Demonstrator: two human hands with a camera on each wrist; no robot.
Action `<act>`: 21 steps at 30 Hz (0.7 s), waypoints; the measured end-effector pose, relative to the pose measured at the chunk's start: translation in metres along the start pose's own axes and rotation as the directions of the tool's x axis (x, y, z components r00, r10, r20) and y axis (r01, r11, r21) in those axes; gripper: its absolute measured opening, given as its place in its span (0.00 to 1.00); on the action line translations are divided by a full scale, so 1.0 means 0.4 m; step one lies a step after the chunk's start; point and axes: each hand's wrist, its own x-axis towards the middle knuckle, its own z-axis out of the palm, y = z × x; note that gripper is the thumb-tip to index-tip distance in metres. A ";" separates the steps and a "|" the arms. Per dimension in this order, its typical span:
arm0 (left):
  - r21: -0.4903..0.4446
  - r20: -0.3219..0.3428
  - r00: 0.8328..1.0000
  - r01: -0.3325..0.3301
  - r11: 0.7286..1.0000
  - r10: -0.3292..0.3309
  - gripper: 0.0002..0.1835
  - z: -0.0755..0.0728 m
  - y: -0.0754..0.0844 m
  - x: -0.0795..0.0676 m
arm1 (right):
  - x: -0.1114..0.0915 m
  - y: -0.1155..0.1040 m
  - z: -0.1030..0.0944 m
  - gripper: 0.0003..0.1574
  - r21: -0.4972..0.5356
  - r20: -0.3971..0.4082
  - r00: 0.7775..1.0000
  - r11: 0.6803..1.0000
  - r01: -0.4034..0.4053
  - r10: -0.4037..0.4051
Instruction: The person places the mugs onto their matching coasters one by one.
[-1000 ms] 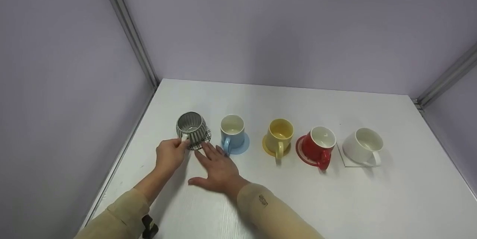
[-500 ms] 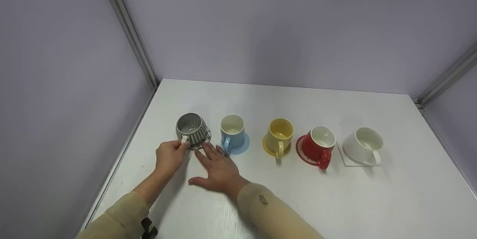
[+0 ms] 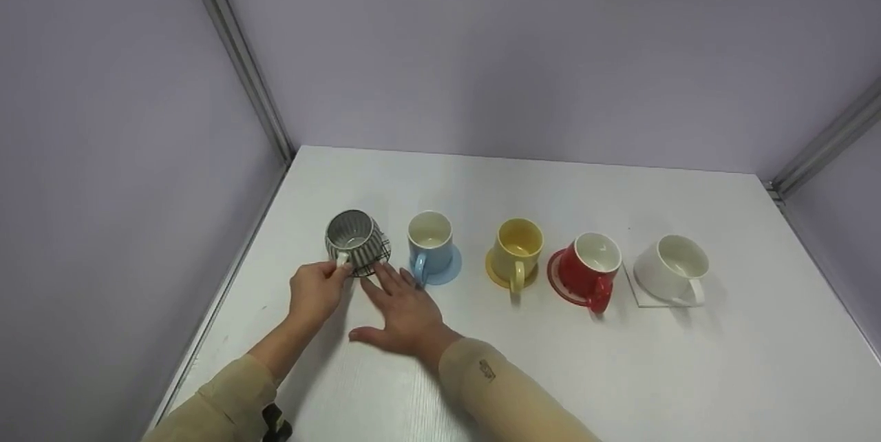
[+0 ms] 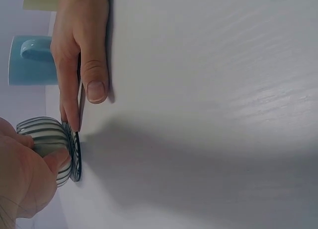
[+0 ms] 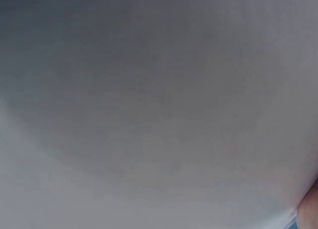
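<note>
At the left of the row a black-and-white striped cup stands on a round coaster with black grid lines. My left hand pinches the cup's handle between thumb and fingers. Flat and spread, my right hand lies on the table, its fingertips touching the coaster's near edge. In the left wrist view the striped cup sits over the coaster, with the right fingers on its rim. Just right of these is a light blue mug on a blue coaster.
Farther right along the white table stand a yellow mug on a yellow coaster, a red mug on a red coaster, and a white mug on a square white coaster. Grey walls close the back and sides.
The striped cup's rim has come down slightly, and the left hand has lowered a little with it. The right hand stays in place at the coaster.
</note>
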 end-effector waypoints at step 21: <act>-0.004 0.006 1.000 0.003 1.000 -0.003 0.15 -0.002 0.000 -0.003 | 0.001 -0.001 0.001 0.64 0.009 0.002 1.000 1.000 -0.009 0.009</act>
